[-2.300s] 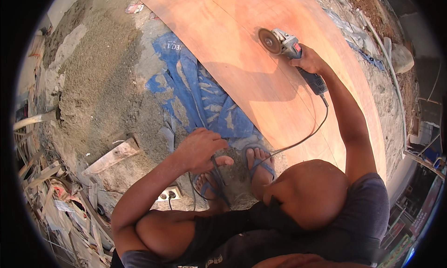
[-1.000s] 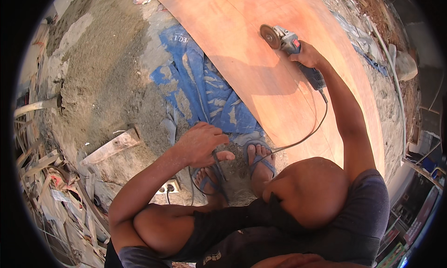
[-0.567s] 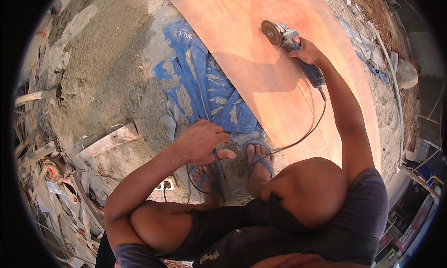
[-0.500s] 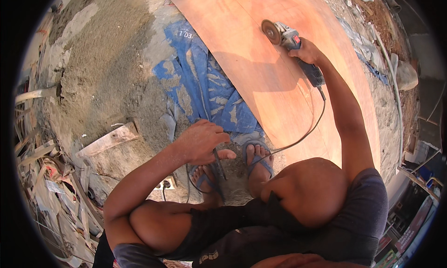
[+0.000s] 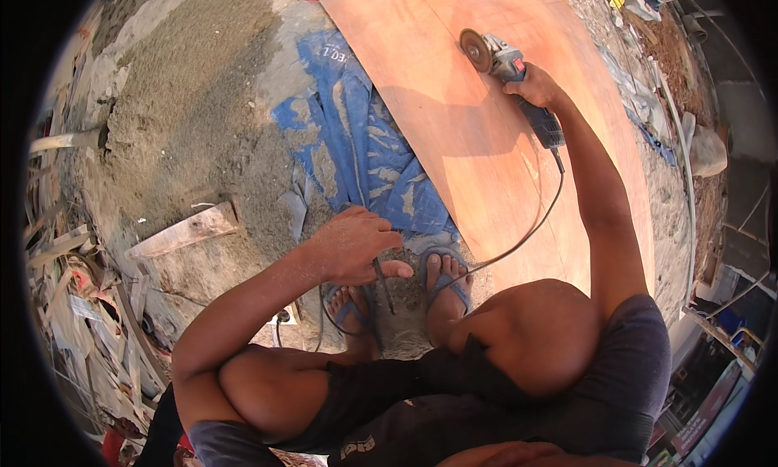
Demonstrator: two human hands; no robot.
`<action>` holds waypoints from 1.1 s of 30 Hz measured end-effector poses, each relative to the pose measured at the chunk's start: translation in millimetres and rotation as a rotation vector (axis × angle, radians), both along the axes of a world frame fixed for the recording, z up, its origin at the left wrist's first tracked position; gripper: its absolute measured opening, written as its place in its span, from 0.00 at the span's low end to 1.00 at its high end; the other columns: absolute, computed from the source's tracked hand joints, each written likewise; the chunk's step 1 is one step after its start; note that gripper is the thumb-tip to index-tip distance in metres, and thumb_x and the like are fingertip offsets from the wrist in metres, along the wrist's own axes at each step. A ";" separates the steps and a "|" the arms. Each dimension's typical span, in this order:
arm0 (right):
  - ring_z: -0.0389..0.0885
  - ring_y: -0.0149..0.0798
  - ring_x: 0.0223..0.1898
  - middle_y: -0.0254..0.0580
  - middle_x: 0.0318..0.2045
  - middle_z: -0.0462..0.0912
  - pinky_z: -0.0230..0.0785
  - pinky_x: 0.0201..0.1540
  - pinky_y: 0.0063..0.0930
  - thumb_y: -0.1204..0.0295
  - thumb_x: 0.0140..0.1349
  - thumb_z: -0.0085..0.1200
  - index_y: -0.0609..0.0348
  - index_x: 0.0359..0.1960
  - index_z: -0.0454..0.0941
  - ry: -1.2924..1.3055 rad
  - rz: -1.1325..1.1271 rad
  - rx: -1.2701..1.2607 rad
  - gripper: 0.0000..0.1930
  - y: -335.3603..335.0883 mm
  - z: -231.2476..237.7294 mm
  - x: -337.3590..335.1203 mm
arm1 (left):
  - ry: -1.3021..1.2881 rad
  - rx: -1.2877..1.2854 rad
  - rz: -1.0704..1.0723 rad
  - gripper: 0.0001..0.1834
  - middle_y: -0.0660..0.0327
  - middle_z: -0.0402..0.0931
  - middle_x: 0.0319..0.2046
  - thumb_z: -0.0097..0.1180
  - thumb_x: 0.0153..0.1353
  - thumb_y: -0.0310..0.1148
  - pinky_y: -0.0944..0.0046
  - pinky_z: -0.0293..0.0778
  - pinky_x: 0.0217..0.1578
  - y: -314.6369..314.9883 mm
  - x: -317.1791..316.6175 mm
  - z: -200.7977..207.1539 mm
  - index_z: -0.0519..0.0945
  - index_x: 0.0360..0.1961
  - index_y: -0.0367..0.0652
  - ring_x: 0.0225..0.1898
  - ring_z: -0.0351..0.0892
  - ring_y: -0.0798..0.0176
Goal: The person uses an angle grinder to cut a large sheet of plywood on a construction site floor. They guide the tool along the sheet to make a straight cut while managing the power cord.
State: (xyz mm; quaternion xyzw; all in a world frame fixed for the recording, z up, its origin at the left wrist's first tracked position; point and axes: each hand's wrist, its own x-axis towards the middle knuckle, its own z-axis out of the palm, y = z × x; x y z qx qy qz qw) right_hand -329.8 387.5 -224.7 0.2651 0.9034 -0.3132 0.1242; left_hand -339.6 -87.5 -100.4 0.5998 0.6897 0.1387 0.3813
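My right hand (image 5: 536, 86) is wrapped round the body of a blue-grey angle grinder (image 5: 541, 126) with a brown disc (image 5: 476, 51) at its far end. The grinder is over a large plywood sheet (image 5: 486, 179); whether the disc touches the wood I cannot tell. From its back end a black cord (image 5: 541, 224) curves across the sheet toward my feet. Above my left foot, my left hand (image 5: 356, 244) is closed on a thin dark rod (image 5: 383, 284) that sticks out below the fingers. The rod's kind is not clear, and the palm hides its middle.
A crumpled blue tarp (image 5: 356, 118), dusted with sand, lies along the sheet's left edge. On the sandy ground to the left is a short board (image 5: 186, 230). Scrap wood (image 5: 93, 329) is heaped at the far left. A plug and socket (image 5: 284, 315) are beside my left foot.
The view has shifted slightly. Both hands keep their holds, and the grinder stays over about the same part of the sheet.
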 end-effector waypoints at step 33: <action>0.84 0.43 0.38 0.48 0.39 0.86 0.75 0.43 0.38 0.59 0.48 0.68 0.64 0.51 0.81 0.026 0.093 -0.014 0.29 7.5 0.5 -80.4 | -0.020 -0.036 0.022 0.30 0.55 0.81 0.41 0.55 0.65 0.62 0.50 0.69 0.58 -5.2 -3.3 -2.2 0.83 0.46 0.44 0.51 0.79 0.47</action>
